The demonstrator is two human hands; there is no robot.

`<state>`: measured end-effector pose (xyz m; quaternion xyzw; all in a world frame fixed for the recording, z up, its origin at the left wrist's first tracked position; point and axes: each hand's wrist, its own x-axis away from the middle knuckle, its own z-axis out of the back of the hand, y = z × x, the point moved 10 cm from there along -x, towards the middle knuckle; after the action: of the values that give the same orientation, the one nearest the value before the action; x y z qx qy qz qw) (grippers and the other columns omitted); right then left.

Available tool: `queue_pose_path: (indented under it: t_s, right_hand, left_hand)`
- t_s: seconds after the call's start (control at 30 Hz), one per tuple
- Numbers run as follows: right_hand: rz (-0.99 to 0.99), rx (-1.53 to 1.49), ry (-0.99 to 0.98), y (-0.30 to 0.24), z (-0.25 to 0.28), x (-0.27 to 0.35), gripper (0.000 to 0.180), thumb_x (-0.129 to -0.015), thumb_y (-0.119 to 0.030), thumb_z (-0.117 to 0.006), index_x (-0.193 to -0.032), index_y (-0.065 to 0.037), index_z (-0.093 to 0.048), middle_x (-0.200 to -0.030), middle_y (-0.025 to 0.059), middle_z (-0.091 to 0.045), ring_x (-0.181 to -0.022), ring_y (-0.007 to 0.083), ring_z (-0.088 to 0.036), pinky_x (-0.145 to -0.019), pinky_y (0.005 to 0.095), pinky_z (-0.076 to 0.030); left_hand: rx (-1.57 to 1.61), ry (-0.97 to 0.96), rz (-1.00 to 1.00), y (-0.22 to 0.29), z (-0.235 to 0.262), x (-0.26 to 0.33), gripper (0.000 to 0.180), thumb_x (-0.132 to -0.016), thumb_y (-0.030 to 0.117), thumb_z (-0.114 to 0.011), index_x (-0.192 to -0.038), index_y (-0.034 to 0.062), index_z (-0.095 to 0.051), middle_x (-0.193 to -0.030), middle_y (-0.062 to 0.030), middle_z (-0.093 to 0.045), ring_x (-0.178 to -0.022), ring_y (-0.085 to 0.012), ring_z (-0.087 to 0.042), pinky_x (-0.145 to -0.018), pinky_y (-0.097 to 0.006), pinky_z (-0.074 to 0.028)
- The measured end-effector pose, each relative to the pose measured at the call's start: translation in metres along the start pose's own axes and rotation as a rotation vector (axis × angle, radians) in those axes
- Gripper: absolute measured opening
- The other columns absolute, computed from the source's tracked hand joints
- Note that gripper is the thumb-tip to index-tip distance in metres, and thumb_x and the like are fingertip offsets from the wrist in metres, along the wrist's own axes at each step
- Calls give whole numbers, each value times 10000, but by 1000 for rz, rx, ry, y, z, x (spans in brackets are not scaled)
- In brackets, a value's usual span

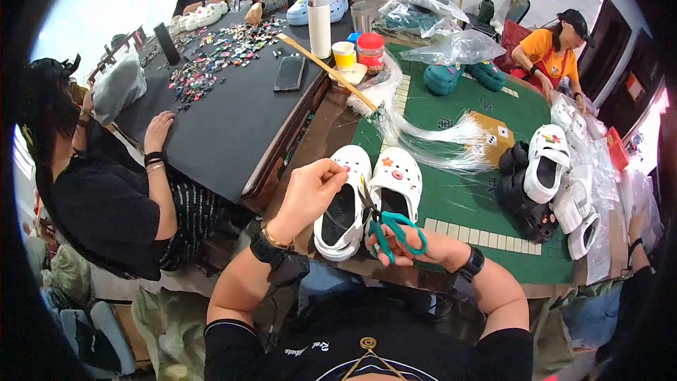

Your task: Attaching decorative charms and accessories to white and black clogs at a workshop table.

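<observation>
Two white clogs stand side by side in front of me, toes pointing away. My left hand is over the upper of the left clog, its thumb and fingers pinched together. Whatever is between those fingertips is too small to make out. In my right hand are scissors with green handles, my fingers around the loops. Their dark blades point up between the two clogs, near my left fingertips. Small charms, an orange flower and a pink ring among them, sit on the right clog.
White strands and a wooden stick lie beyond the clogs. White and black clogs are piled at right by plastic bags. A black table at left bears many charms, a tumbler and a phone. Several people work around.
</observation>
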<state>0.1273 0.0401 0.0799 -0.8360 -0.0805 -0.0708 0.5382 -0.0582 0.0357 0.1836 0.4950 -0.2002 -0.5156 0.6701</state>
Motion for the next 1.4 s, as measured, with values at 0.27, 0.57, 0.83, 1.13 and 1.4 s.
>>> queue_pose_path:
  t_s: [0.27, 0.57, 0.83, 1.13, 1.4]
  right_hand:
    - [64, 20, 334, -26, 26, -10, 522, -952, -560, -530, -1090, -59, -572, -722, 13, -591, -487, 40, -414, -412, 185, -282]
    - [111, 89, 511, -58, 54, 19, 411, -966, -448, -574, -1044, -44, -593, -682, -23, -566, -579, 44, -490, -493, 193, -358]
    - [171, 447, 611, -115, 65, 8, 311, -945, -318, -620, -1009, -14, -610, -713, -1, -586, -639, 76, -558, -581, 245, -446]
    - [98, 1526, 711, -180, 85, -62, 356, -790, -413, -679, -876, -67, -677, -789, 182, -686, -731, 366, -667, -658, 465, -521]
    - [-44, 2062, 501, -169, 122, -166, 321, -712, -363, -721, -793, -53, -732, -787, 163, -704, -760, 344, -691, -685, 450, -554]
  left_hand:
    - [-46, 8, 7, -1, 4, 7, 131, -895, 103, -666, -894, -28, -659, -680, -4, -609, -599, -42, -516, -522, -231, -408]
    - [586, 355, -92, 15, 73, 31, 62, -962, 66, -568, -960, 9, -591, -772, -8, -577, -688, -73, -517, -639, -214, -406]
    - [639, 472, -330, 52, 104, 57, 39, -956, 45, -555, -970, 10, -559, -773, -37, -553, -648, -113, -516, -634, -259, -434]
    - [911, 713, -631, 72, 189, 92, 106, -1015, 141, -508, -988, 40, -528, -765, -11, -472, -587, -100, -378, -558, -256, -341]
    - [366, 449, -145, 44, 175, 105, 50, -956, 27, -541, -924, 16, -577, -711, -2, -517, -586, -60, -432, -530, -226, -350]
